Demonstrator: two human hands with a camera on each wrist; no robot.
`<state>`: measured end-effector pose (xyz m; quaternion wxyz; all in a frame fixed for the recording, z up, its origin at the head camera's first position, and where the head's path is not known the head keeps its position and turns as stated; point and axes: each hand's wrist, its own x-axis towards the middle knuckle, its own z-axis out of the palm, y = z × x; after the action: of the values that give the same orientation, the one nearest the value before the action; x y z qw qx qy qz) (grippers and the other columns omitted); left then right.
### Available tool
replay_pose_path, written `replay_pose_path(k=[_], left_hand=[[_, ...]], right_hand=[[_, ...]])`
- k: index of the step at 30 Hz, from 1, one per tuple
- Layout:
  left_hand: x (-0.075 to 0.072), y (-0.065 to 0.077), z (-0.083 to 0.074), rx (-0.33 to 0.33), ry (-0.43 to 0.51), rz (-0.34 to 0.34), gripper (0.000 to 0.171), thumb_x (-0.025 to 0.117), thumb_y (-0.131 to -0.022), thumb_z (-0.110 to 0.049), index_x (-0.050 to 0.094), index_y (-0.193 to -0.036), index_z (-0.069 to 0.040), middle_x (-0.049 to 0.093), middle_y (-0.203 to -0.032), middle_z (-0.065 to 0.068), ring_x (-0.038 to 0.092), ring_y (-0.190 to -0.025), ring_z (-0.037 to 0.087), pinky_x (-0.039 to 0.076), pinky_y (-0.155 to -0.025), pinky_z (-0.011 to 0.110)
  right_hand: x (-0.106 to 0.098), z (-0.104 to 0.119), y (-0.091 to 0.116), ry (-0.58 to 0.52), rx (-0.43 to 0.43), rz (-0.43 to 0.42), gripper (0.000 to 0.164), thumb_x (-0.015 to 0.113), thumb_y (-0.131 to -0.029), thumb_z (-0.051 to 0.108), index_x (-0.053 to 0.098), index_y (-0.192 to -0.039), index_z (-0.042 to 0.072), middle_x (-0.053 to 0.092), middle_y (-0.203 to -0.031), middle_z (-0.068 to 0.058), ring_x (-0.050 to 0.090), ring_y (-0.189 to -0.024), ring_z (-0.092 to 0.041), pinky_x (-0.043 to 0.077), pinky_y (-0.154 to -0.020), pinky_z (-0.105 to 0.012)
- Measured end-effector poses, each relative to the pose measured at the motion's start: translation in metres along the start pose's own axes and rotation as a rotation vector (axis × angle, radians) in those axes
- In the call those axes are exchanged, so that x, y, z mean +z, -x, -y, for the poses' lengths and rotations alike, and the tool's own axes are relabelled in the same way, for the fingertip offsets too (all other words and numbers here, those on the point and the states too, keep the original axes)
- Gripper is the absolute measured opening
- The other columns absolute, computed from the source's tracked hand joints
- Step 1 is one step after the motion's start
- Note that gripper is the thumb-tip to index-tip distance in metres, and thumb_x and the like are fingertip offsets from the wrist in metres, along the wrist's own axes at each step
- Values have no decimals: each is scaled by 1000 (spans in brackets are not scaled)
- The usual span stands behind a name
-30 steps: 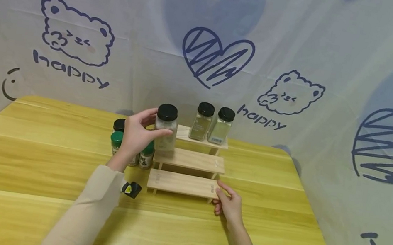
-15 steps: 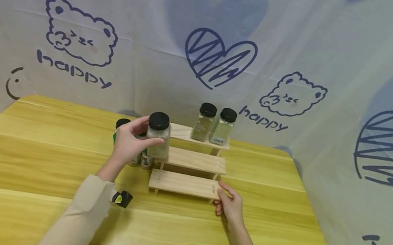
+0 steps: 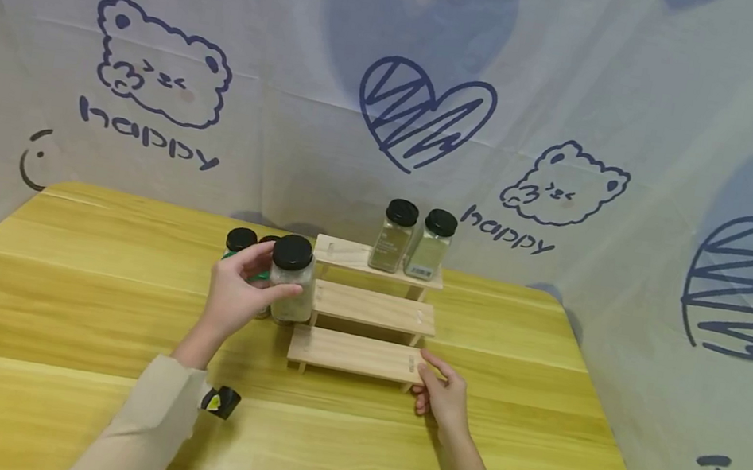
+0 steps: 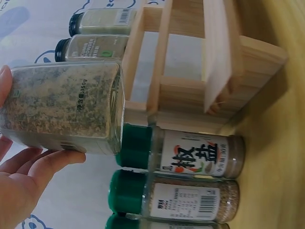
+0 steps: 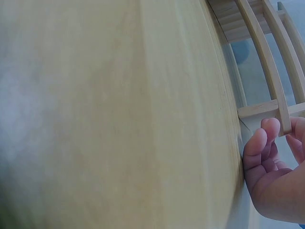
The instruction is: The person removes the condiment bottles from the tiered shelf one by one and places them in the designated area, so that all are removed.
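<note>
My left hand (image 3: 234,297) grips a square glass spice jar (image 3: 294,292) with a black lid, held upright at the left side of a three-step wooden rack (image 3: 352,354). In the left wrist view, flecked seasoning shows inside this jar (image 4: 62,102), off the table. The right hand (image 3: 447,399) pinches the right end of the rack's lowest step, and the right wrist view shows its thumb and fingers at that board's end (image 5: 283,121). Two black-lidded spice jars, one brownish (image 3: 391,247) and one pale green (image 3: 428,254), stand on the top step.
Left of the rack, several green-lidded seasoning bottles (image 4: 195,153) stand on the table, partly hidden behind my left hand in the head view. A black-lidded jar (image 3: 242,239) stands there too. The yellow wooden table (image 3: 87,291) ends at a printed cloth (image 3: 275,132).
My left hand has brought the jar down and to the left, from over the rack's upper steps to beside its left side. The right hand stays on the lowest step.
</note>
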<state>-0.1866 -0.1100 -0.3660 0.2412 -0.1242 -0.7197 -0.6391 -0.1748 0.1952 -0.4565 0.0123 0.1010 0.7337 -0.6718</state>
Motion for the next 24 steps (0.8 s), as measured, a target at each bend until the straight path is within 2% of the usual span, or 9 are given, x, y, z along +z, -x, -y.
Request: replay_pose_path(k=[9,14,17,20,24], left_hand=[[-3,12,4,-18,-35,5,54,80,-58,5,59,-108,8,63,-93,22,58,-77,4,51,-63,19],[-6,16,-8,-30,-65,2,53,79,-59,7,57,-108,11,62,-96,24,57,-78,4,51,-64,19],[-8,18,-5,-35,-77,7,55,79,-59,7,56,-109,12,61,-96,25,58,-78,4,51,-64,19],[-11,20,7,-27,-84,8,57,79,-58,6,56,-110,11,61,-97,24,58,-77,1,51,-64,18],[-13,22,14,-34,-87,19,58,80,-57,6,56,-110,10,61,-99,23,60,-81,10,51,-64,20]], right_hand=[[0,-2,-1,-13,-5,4,33,55,-89,10,54,-121,0,58,-54,-8,44,-35,-7,40,-34,-20],[-1,-2,-1,-20,-11,11,33,54,-89,9,54,-121,0,57,-54,-8,44,-35,-7,40,-34,-20],[-1,-2,0,-16,-15,13,33,54,-90,10,54,-121,0,57,-53,-8,44,-34,-7,40,-34,-20],[0,-2,0,-13,-14,10,32,55,-89,10,55,-120,0,57,-53,-8,44,-34,-8,40,-34,-20],[0,-2,-1,-8,-6,7,32,55,-89,10,55,-120,0,57,-53,-8,43,-34,-7,40,-34,-20]])
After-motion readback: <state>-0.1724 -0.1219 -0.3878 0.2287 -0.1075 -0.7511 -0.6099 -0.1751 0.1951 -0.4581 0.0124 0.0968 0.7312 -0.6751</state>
